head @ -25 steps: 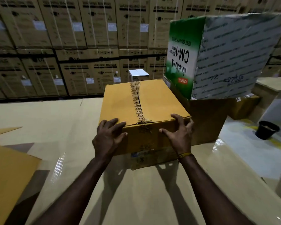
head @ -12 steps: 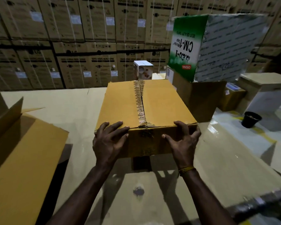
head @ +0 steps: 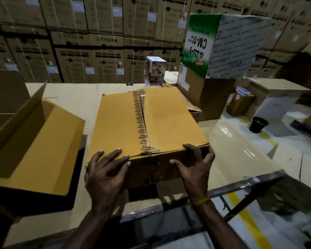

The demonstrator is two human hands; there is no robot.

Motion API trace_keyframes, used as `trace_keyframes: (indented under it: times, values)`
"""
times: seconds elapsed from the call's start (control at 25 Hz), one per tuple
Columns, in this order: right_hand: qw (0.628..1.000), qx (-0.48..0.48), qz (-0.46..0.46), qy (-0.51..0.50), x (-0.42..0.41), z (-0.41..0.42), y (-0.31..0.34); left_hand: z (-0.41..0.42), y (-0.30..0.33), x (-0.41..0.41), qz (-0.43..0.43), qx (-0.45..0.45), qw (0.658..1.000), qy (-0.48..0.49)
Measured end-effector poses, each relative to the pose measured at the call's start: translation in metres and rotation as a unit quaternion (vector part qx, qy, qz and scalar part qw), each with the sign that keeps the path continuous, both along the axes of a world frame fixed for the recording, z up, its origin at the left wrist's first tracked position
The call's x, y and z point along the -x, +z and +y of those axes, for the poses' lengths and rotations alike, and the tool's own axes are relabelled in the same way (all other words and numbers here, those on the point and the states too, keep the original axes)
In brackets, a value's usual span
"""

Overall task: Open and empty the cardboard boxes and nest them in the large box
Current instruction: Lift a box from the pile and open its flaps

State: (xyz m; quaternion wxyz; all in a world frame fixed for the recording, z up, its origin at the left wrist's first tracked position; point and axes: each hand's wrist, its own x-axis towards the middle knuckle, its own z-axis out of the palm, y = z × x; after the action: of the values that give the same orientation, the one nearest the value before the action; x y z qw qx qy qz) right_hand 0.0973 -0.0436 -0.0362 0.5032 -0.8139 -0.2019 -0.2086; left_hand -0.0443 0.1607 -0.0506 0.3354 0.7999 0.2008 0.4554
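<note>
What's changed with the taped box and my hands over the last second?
The taped box has slid toward you across the cardboard-covered surface, away from the green and white box, and now sits beside the open box. Left hand and right hand keep the same grip on its near edge, fingers over the top. The tape is still uncut.
</note>
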Motion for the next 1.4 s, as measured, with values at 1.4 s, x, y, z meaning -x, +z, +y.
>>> trace_keyframes:
  times: [1.4]
  values:
    - [0.968,0.228,0.101,0.003,0.061,-0.216,-0.077,-0.178,-0.034,-0.005,0.385,-0.098,0.905,-0.15]
